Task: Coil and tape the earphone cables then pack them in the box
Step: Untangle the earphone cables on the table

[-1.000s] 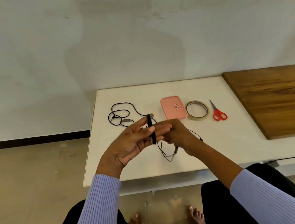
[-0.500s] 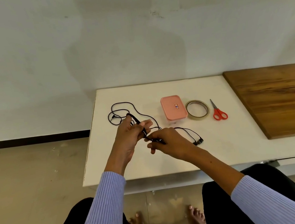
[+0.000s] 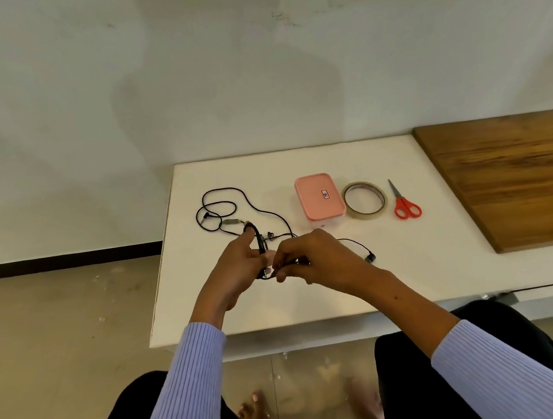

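Together, a black earphone cable (image 3: 259,242) is pinched above the worktop (image 3: 414,279) by the left hand (image 3: 240,265) and right hand (image 3: 311,257), fingers curled; its loose loops trail leftward, beside the pink box (image 3: 318,197).

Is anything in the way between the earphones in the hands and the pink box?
Only the box's own lid. The pink box sits closed, so it must be opened first. The white table between the held earphone cable and the box shows nothing else blocking.
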